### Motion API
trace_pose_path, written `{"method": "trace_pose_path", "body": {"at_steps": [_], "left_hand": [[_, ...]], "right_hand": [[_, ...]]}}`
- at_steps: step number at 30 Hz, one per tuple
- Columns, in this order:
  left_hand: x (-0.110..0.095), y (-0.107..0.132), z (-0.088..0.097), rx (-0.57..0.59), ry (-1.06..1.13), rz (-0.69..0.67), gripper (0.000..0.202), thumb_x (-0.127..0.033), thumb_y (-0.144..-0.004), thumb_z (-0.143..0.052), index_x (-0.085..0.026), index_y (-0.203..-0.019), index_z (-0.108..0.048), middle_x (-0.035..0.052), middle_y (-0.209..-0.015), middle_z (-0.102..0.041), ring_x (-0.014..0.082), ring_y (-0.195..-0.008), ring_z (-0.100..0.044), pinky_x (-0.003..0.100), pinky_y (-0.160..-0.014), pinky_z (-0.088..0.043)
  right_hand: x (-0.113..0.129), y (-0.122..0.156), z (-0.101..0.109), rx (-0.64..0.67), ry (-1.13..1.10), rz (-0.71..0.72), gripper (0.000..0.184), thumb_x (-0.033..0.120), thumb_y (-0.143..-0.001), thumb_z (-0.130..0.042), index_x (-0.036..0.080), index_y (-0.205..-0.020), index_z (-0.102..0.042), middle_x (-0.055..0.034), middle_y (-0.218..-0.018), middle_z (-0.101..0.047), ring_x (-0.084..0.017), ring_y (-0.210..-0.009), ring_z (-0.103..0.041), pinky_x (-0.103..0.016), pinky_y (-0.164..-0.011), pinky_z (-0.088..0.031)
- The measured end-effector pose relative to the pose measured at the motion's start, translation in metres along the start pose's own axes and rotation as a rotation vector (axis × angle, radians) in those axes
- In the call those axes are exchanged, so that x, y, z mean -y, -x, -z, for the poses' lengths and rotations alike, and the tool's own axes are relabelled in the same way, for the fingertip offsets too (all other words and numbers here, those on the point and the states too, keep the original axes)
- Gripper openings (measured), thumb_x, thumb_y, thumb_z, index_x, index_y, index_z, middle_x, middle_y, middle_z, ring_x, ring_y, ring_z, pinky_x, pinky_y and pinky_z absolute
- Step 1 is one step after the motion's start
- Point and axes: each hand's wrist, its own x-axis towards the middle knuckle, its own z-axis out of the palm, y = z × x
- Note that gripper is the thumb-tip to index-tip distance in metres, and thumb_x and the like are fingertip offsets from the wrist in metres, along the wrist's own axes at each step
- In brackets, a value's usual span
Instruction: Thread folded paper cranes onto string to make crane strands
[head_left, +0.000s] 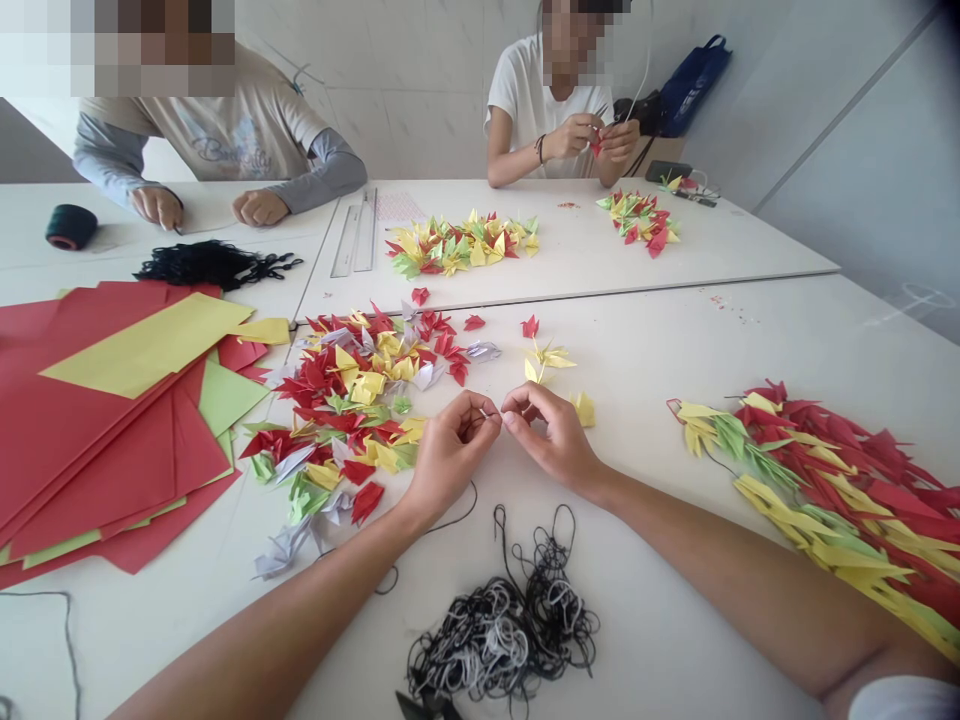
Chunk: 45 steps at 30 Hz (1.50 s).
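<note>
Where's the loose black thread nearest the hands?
In the head view, the tangle of black thread lies at the bottom centre of the white table, below the left hand and right hand, with the pile of paper cranes up to its left.

Bright, even indoor light washes the white bench (675,600), leaving only soft shadows under the left hand (450,460) and right hand (551,435). Wide-angle distortion bends the bench edges toward the corners; nothing looks blurred.
</note>
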Motion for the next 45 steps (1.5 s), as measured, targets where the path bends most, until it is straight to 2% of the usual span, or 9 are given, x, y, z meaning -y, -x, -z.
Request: {"method": "trace_pose_path", "body": {"at_steps": [11,16,21,24,30,33,37,42,45], "left_hand": [[-0.004,0.0028,-0.0025,0.022,-0.223,-0.045,0.011,-0.027,-0.089,-0.059,-0.018,-0.082,-0.059,-0.0075,-0.058,-0.037,0.008,-0.054,-0.033,0.022,-0.054,-0.027],[-0.004,0.0016,-0.0021,0.03,-0.212,-0.033,0.014,-0.03,-0.089,-0.059,-0.018,-0.082,-0.059,-0.0074,-0.057,-0.037,0.0082,-0.054,-0.032,0.022,-0.053,-0.027],[-0.0057,0.0017,-0.0016,0.025,-0.188,-0.015,0.014,-0.031,-0.088,-0.06,-0.018,-0.083,-0.06,-0.0068,-0.058,-0.038,0.0086,-0.054,-0.033,0.022,-0.053,-0.027],[-0.0057,0.0012,-0.0011,0.026,-0.179,-0.014,0.014,-0.031,-0.088,-0.06,-0.018,-0.083,-0.06,-0.0066,-0.059,-0.037,0.0087,-0.055,-0.033,0.022,-0.053,-0.027],[-0.0048,0.0004,-0.0015,0.028,-0.145,-0.022,0.014,-0.031,-0.087,-0.06,-0.018,-0.082,-0.059,-0.0063,-0.058,-0.039,0.0091,-0.054,-0.033,0.022,-0.053,-0.027],[-0.006,0.0007,-0.0017,0.028,-0.138,-0.017,0.013,-0.03,-0.087,-0.06,-0.018,-0.083,-0.059,-0.0067,-0.058,-0.037,0.009,-0.055,-0.032,0.022,-0.053,-0.027],[-0.0066,0.0012,-0.0014,0.035,-0.133,-0.013,0.014,-0.031,-0.088,-0.06,-0.018,-0.082,-0.058,-0.0067,-0.058,-0.036,0.0091,-0.055,-0.032,0.022,-0.053,-0.026],[-0.0055,0.0021,-0.0014,0.017,-0.153,-0.032,0.01,-0.028,-0.088,-0.059,-0.019,-0.085,-0.057,-0.008,-0.057,-0.033,0.009,-0.054,-0.031,0.021,-0.052,-0.026],[-0.0051,0.0035,-0.0022,0.016,-0.247,-0.065,0.008,-0.026,-0.088,-0.057,-0.019,-0.084,-0.059,-0.0093,-0.055,-0.027,0.0086,-0.051,-0.028,0.021,-0.052,-0.025]], "right_hand": [[-0.0046,0.0011,0.0005,0.026,0.03,0.018,0.012,0.027,-0.097,-0.054,0.021,-0.087,-0.055,-0.001,-0.084,-0.057,-0.014,-0.077,-0.055,-0.028,-0.069,-0.045],[-0.0042,0.0011,0.0003,0.056,0.021,0.015,0.013,0.027,-0.1,-0.048,0.021,-0.089,-0.052,-0.0006,-0.084,-0.055,-0.014,-0.077,-0.053,-0.028,-0.072,-0.044],[-0.002,0.0011,0.001,0.025,-0.03,-0.036,0.016,0.034,-0.1,-0.049,0.021,-0.09,-0.052,-0.0012,-0.085,-0.056,-0.014,-0.076,-0.054,-0.027,-0.067,-0.044],[-0.0018,0.0012,0.0011,0.045,-0.011,-0.02,0.015,0.034,-0.097,-0.054,0.021,-0.089,-0.053,-0.0014,-0.086,-0.056,-0.015,-0.077,-0.054,-0.028,-0.068,-0.045],[-0.0002,0.0008,0.0014,0.009,-0.047,-0.08,0.023,0.04,-0.101,-0.047,0.021,-0.087,-0.05,-0.0004,-0.08,-0.054,-0.013,-0.069,-0.051,-0.027,-0.064,-0.043],[0.0003,0.0004,0.0015,0.016,-0.058,-0.072,0.02,0.039,-0.099,-0.051,0.021,-0.09,-0.053,-0.0005,-0.081,-0.056,-0.013,-0.07,-0.052,-0.026,-0.064,-0.043],[-0.0019,0.0008,0.0013,0.031,-0.039,-0.041,0.02,0.036,-0.097,-0.057,0.021,-0.085,-0.053,0.0008,-0.077,-0.055,-0.013,-0.07,-0.051,-0.027,-0.065,-0.042],[-0.0046,0.0002,0.003,-0.005,-0.342,-0.151,0.027,0.048,-0.1,-0.048,0.023,-0.089,-0.044,0.0044,-0.064,-0.055,-0.013,-0.061,-0.054,-0.027,-0.061,-0.045],[-0.0047,-0.0015,0.0044,-0.025,-0.469,-0.234,0.031,0.055,-0.1,-0.045,0.025,-0.094,-0.038,0.0024,-0.069,-0.066,-0.013,-0.053,-0.057,-0.025,-0.051,-0.044]]}}
